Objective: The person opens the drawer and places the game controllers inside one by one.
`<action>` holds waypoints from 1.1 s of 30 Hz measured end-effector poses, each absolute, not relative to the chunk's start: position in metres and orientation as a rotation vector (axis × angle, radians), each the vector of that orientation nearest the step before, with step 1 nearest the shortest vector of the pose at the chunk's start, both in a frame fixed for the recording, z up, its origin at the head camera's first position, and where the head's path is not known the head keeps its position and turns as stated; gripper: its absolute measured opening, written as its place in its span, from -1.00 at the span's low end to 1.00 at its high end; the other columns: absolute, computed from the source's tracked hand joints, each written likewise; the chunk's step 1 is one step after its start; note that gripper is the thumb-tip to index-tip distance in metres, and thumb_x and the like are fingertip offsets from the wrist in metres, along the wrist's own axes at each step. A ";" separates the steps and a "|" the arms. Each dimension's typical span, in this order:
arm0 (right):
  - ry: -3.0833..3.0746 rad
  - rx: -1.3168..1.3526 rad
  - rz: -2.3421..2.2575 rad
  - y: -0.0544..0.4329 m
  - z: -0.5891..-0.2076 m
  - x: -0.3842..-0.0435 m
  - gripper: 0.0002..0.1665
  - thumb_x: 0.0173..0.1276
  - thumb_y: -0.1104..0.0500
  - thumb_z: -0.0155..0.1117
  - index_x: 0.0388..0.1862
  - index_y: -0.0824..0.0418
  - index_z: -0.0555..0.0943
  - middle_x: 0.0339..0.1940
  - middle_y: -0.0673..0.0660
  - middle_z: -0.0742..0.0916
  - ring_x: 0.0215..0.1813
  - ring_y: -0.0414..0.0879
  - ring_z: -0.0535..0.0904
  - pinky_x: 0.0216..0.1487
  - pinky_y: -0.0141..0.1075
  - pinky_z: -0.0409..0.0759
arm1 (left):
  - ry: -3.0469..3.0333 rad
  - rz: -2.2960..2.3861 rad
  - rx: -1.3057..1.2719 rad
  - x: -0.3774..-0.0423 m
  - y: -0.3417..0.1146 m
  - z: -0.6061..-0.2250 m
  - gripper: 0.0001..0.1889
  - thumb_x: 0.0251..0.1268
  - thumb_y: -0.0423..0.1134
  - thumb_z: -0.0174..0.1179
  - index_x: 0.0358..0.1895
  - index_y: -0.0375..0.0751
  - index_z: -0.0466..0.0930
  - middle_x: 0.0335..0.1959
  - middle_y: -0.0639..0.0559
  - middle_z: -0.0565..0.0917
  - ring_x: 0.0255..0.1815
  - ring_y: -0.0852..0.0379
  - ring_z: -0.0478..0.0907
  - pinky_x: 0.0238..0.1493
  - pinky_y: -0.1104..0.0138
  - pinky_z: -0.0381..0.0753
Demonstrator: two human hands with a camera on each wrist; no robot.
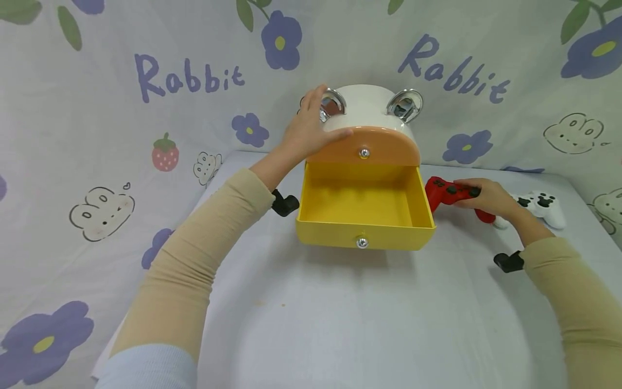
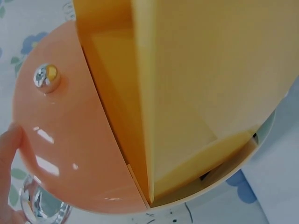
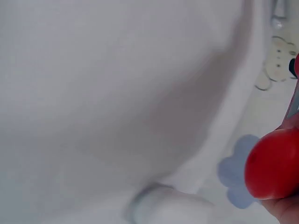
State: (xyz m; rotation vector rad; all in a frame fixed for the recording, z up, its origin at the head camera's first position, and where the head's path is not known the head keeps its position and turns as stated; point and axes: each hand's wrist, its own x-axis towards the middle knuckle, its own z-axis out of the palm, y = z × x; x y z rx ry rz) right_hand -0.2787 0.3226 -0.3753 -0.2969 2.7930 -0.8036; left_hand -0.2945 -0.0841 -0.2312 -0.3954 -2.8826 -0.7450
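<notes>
my right hand [image 1: 492,199] grips red plastic game controller [image 1: 446,193] | left hand [image 1: 307,128] spread, touching glossy white-and-orange domed cabinet [image 1: 367,105] | controller just right of pulled-out yellow drawer [image 1: 330,233], long axis sideways

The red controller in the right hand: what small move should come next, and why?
Probably lift the red controller leftward over the rim of the yellow drawer: the right hand grips it near the drawer's right wall, the drawer stands pulled out, and the left hand rests on the cabinet, seemingly able to steady it.
</notes>
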 end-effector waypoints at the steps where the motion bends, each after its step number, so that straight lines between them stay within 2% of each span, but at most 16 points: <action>1: 2.791 -0.272 -0.802 0.323 -0.371 -0.278 -0.14 0.18 -0.09 0.28 0.36 0.26 0.22 0.18 0.46 0.39 0.11 0.33 0.25 0.00 0.25 0.32 | -2.883 -0.742 -0.395 -0.295 -0.084 -0.231 0.09 -0.05 0.34 0.18 0.45 0.10 -0.31 0.48 0.09 -0.17 0.39 -0.03 0.11 0.31 0.10 0.20; 6: 2.813 -0.196 -0.770 0.322 -0.348 -0.273 -0.09 0.17 -0.18 0.24 0.39 0.19 0.18 0.16 0.46 0.37 0.07 0.35 0.24 -0.07 0.22 0.37 | -2.880 -0.743 -0.394 -0.295 -0.084 -0.231 0.09 -0.04 0.33 0.18 0.46 0.10 -0.31 0.48 0.09 -0.17 0.40 -0.02 0.10 0.32 0.11 0.20; 11: 2.823 -0.163 -0.766 0.322 -0.327 -0.265 -0.11 0.19 -0.19 0.21 0.38 0.20 0.18 0.10 0.48 0.39 0.03 0.36 0.27 -0.18 0.13 0.45 | -2.877 -0.753 -0.397 -0.295 -0.084 -0.232 0.09 -0.05 0.34 0.18 0.46 0.09 -0.30 0.48 0.09 -0.17 0.41 0.00 0.08 0.32 0.10 0.19; 15: 2.826 -0.126 -0.785 0.321 -0.311 -0.257 -0.11 0.19 -0.19 0.20 0.38 0.19 0.18 0.08 0.49 0.38 0.00 0.36 0.28 -0.32 -0.06 0.49 | -2.877 -0.754 -0.397 -0.295 -0.084 -0.232 0.09 -0.05 0.34 0.18 0.46 0.09 -0.31 0.48 0.09 -0.18 0.41 0.00 0.07 0.32 0.09 0.19; 20: 2.922 -0.189 -0.773 0.316 -0.293 -0.248 -0.20 0.18 -0.12 0.25 0.31 0.22 0.31 -0.02 0.46 0.47 -0.14 0.24 0.39 -0.43 -0.23 0.42 | -2.875 -0.753 -0.397 -0.295 -0.084 -0.231 0.09 -0.05 0.33 0.19 0.46 0.09 -0.31 0.48 0.07 -0.18 0.40 -0.01 0.10 0.29 0.09 0.24; 25: 2.943 -0.221 -0.791 0.308 -0.275 -0.239 -0.23 0.17 -0.09 0.27 0.29 0.21 0.34 -0.08 0.43 0.50 -0.24 0.16 0.44 -0.46 -0.24 0.44 | -2.883 -0.750 -0.390 -0.295 -0.084 -0.231 0.10 -0.05 0.33 0.19 0.45 0.12 -0.33 0.48 0.07 -0.19 0.38 -0.04 0.14 0.28 0.08 0.26; 33: 2.949 -0.224 -0.819 0.285 -0.252 -0.228 -0.21 0.16 -0.11 0.28 0.31 0.16 0.33 -0.04 0.43 0.51 -0.15 0.22 0.41 -0.44 -0.24 0.46 | -2.878 -0.757 -0.391 -0.294 -0.083 -0.231 0.10 -0.06 0.32 0.20 0.45 0.11 -0.32 0.48 0.08 -0.18 0.40 -0.04 0.09 0.31 0.07 0.20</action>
